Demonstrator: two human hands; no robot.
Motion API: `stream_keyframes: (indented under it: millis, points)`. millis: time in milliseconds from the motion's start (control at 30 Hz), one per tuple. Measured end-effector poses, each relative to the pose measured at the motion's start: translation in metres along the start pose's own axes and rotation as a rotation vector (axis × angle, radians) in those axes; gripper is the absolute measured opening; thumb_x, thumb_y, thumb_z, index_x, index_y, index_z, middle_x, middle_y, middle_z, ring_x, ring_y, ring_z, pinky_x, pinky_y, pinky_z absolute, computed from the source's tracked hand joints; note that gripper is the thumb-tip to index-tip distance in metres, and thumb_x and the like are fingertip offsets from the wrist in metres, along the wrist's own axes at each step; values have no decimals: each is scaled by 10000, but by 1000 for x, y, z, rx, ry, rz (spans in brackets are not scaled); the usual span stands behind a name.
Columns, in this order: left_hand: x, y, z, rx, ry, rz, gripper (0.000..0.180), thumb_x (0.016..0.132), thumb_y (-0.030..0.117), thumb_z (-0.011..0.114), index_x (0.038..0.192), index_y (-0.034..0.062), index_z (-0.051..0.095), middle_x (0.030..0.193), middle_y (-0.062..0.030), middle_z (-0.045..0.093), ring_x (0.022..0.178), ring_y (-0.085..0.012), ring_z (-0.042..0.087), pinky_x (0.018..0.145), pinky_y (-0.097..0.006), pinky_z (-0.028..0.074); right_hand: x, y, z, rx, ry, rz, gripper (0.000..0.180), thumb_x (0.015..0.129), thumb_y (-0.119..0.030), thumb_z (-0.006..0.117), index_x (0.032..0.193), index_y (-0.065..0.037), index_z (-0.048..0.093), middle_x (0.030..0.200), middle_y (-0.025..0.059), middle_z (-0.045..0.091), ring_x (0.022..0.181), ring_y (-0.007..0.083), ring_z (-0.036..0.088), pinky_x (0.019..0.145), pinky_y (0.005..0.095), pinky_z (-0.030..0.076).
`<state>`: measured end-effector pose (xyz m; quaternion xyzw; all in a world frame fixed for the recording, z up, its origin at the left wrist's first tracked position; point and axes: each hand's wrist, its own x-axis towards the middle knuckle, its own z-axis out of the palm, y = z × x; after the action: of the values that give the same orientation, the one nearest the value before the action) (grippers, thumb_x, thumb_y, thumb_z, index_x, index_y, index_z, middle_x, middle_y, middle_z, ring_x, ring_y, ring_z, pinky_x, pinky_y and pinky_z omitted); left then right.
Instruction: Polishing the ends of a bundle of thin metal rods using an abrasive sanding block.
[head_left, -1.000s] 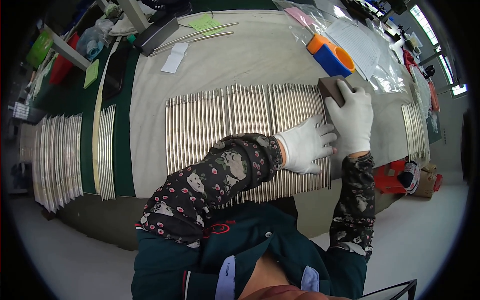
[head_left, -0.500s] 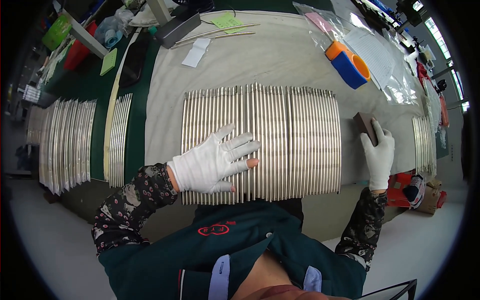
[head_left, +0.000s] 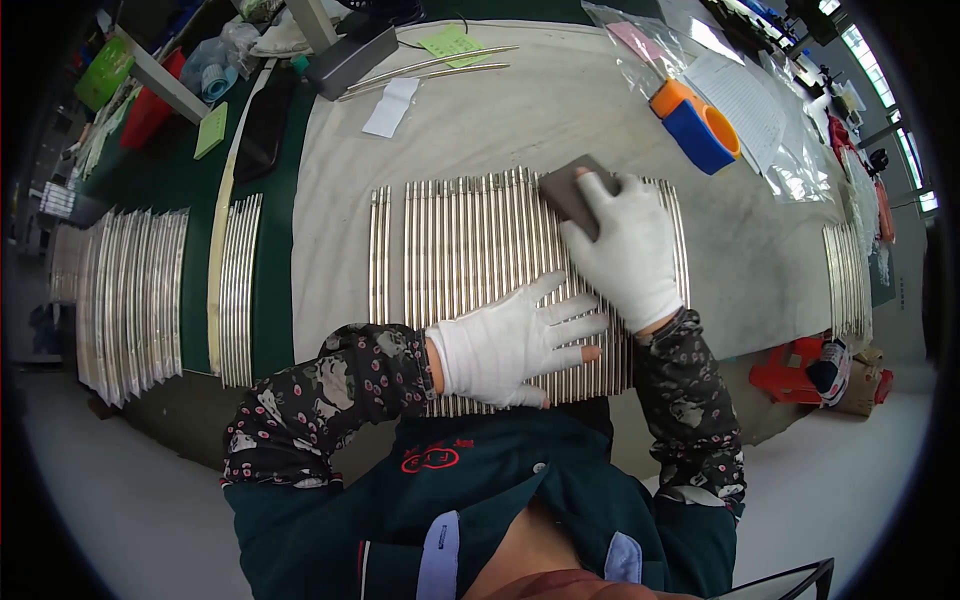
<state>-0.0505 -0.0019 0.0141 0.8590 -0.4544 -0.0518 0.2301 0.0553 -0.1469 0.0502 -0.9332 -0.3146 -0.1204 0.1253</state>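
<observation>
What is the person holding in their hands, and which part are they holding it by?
The right hand presses a dark sanding block from above, fingers over its near end. The left hand holds nothing; it lies flat on the row of metal rods.

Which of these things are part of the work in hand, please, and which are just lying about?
In use: rods, pad, left hand, right hand.
Lying about: tape roll, paper slip, plastic bags, side rods.

Light: daylight is coming in evenly from windows (head_left: 905, 150) at right.
Shadows: soft.
Edges: fisheye is bending everything, corners going black.
</observation>
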Motion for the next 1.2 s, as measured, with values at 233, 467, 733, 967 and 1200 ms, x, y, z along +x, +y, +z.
stream_keyframes:
  millis: [233, 467, 733, 967, 1200]
  points:
    - [2, 1, -5, 13, -63, -27, 699, 756, 461, 657, 1309, 71, 480, 1445, -162, 373, 1376, -307, 296, 1118, -571, 177, 15, -20, -3, 18, 70, -24, 484, 736, -278, 680, 1171, -75, 626, 967, 231, 594, 919, 374, 578, 817, 425, 485]
    - [3, -1, 5, 6, 59, 29, 725, 725, 459, 671, 1304, 64, 484, 1442, -172, 380, 1369, -324, 304, 1128, -558, 166, 22, -3, -14, -160, 88, 5, 481, 731, -273, 682, 1166, -71, 639, 910, 200, 601, 851, 348, 587, 761, 410, 505]
    - [0, 2, -3, 1, 87, 40, 700, 730, 428, 684, 1293, 62, 485, 1436, -177, 383, 1362, -312, 324, 1125, -550, 176, -13, 24, -34, -1, 180, 32, 520, 718, -234, 697, 1201, -58, 614, 1025, 208, 590, 943, 343, 558, 850, 411, 471]
    - [-32, -82, -62, 67, 542, -515, 334, 805, 91, 606, 1133, 29, 594, 1306, -192, 523, 1298, -371, 411, 1090, -437, 325, -124, -31, -42, 207, -21, 26, 1058, 466, -283, 894, 1398, -131, 417, 1233, 214, 427, 1064, 379, 457, 903, 455, 403]
    - [-25, -121, -52, 244, 330, -589, 279, 873, 272, 571, 1082, 130, 691, 1307, -102, 547, 1302, -375, 407, 1057, -432, 368, -140, -56, -17, 221, -13, -99, 1128, 453, -328, 896, 1434, -235, 347, 1238, 172, 408, 1019, 325, 475, 818, 431, 404]
